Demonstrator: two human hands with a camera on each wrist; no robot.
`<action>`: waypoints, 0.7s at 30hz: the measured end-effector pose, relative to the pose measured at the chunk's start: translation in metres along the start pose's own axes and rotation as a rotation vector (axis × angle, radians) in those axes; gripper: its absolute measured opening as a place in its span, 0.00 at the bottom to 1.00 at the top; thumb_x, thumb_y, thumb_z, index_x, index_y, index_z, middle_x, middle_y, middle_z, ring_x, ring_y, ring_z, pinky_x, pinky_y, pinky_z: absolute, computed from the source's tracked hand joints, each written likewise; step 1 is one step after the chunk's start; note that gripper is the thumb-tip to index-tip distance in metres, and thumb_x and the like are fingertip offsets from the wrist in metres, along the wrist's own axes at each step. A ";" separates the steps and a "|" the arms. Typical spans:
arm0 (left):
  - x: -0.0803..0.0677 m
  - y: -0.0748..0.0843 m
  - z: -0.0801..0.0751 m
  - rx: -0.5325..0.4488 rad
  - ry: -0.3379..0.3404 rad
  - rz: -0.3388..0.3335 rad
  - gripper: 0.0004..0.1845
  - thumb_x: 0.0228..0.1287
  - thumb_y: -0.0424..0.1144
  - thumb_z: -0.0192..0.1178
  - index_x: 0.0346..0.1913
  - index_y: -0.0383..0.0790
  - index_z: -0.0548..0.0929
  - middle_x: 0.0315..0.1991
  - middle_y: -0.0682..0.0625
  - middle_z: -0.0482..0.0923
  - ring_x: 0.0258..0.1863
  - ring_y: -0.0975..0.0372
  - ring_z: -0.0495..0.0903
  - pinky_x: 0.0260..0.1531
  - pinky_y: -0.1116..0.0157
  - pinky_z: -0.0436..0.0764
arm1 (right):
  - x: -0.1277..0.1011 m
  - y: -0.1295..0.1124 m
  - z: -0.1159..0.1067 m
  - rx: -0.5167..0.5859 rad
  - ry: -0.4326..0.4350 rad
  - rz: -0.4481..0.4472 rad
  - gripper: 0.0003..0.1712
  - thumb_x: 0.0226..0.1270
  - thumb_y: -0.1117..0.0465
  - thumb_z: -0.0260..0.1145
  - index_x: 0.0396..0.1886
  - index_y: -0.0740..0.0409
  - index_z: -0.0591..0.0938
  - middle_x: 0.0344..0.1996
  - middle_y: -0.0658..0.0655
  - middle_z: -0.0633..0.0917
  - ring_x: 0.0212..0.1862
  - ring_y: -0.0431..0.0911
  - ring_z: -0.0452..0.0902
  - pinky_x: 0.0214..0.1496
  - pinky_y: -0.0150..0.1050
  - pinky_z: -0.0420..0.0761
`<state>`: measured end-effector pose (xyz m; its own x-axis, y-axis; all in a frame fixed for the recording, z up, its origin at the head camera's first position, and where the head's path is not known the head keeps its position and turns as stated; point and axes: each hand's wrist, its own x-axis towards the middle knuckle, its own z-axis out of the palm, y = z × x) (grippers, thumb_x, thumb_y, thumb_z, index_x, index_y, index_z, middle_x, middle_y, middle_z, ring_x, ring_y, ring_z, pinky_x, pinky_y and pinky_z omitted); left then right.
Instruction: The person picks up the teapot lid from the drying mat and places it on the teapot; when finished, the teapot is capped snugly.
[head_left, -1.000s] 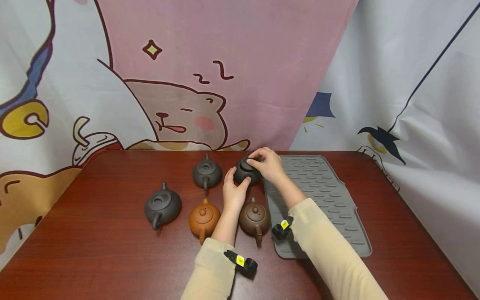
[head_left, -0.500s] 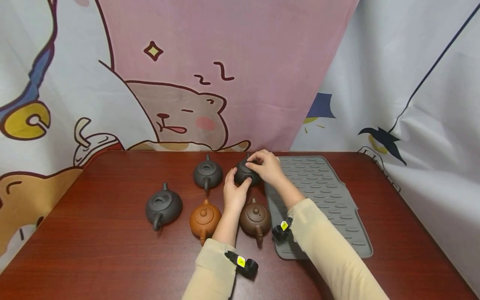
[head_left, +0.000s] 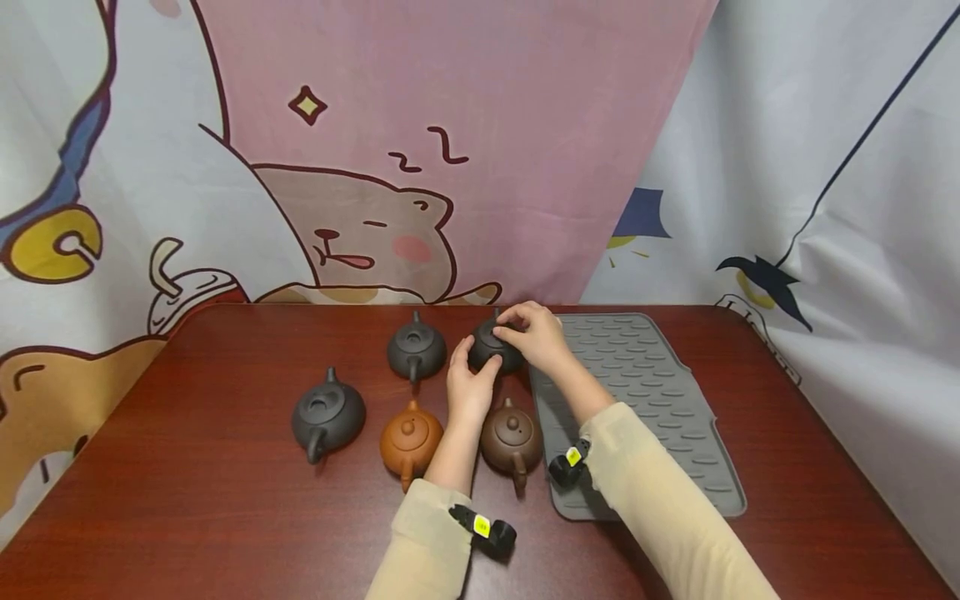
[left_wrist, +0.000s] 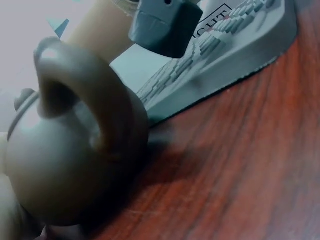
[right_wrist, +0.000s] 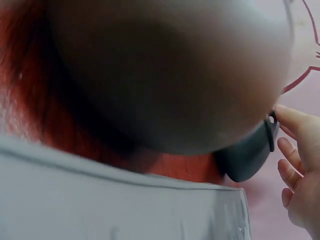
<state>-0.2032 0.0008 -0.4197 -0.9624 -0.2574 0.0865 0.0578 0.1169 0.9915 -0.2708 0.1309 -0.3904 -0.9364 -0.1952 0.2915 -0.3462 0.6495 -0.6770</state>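
Five small clay teapots stand on a dark red wooden table (head_left: 187, 483). My left hand (head_left: 470, 385) grips the near side of the back right dark teapot (head_left: 489, 352). My right hand (head_left: 531, 334) reaches over it and pinches its lid from above; most of the lid is hidden by the fingers (right_wrist: 296, 150). In the right wrist view that dark teapot (right_wrist: 248, 156) shows at the right edge. A brown teapot (head_left: 512, 439) sits just in front of my left hand; its handle fills the left wrist view as the brown teapot (left_wrist: 70, 150).
An orange teapot (head_left: 410, 440), a dark grey teapot (head_left: 327, 414) and another dark teapot (head_left: 416, 350) stand to the left. A ribbed grey mat (head_left: 645, 400) lies on the right of the table, beside the held pot. A cartoon curtain (head_left: 450, 125) hangs behind.
Both hands stay on the back right dark teapot. The right hand's fingers have settled slightly lower on its lid; the other pots have not moved.
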 end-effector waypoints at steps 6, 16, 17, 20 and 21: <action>-0.003 0.012 -0.002 -0.011 0.044 0.032 0.29 0.62 0.34 0.62 0.66 0.33 0.70 0.67 0.39 0.63 0.67 0.50 0.62 0.63 0.52 0.61 | -0.005 -0.003 -0.012 0.070 0.029 -0.001 0.11 0.63 0.54 0.69 0.41 0.55 0.85 0.43 0.54 0.80 0.47 0.57 0.73 0.47 0.51 0.73; -0.013 0.050 -0.018 -0.115 0.019 0.074 0.26 0.63 0.31 0.60 0.65 0.36 0.71 0.64 0.41 0.69 0.65 0.52 0.65 0.63 0.55 0.63 | -0.020 -0.011 -0.039 0.114 0.116 -0.052 0.10 0.66 0.56 0.66 0.40 0.58 0.85 0.40 0.55 0.80 0.44 0.53 0.74 0.47 0.48 0.73; -0.015 0.054 -0.021 -0.115 0.008 0.085 0.26 0.63 0.31 0.60 0.65 0.36 0.71 0.64 0.41 0.69 0.65 0.53 0.64 0.63 0.56 0.62 | -0.023 -0.012 -0.042 0.117 0.117 -0.056 0.10 0.66 0.56 0.66 0.40 0.57 0.85 0.40 0.55 0.80 0.44 0.52 0.74 0.46 0.48 0.73; -0.019 0.061 -0.028 -0.111 -0.032 0.126 0.26 0.64 0.31 0.60 0.65 0.36 0.71 0.63 0.44 0.70 0.65 0.56 0.65 0.63 0.56 0.62 | -0.030 -0.013 -0.051 0.130 0.109 -0.072 0.12 0.67 0.54 0.65 0.42 0.58 0.84 0.41 0.54 0.79 0.44 0.51 0.72 0.45 0.48 0.72; -0.021 0.064 -0.031 -0.106 -0.048 0.142 0.26 0.64 0.32 0.60 0.65 0.36 0.71 0.63 0.44 0.71 0.65 0.57 0.65 0.63 0.56 0.63 | -0.033 -0.013 -0.054 0.129 0.107 -0.077 0.12 0.68 0.53 0.64 0.42 0.57 0.84 0.41 0.54 0.79 0.44 0.50 0.72 0.45 0.48 0.72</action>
<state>-0.1715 -0.0160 -0.3555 -0.9539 -0.1994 0.2243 0.2194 0.0464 0.9745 -0.2323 0.1686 -0.3547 -0.8979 -0.1574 0.4112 -0.4275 0.5350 -0.7287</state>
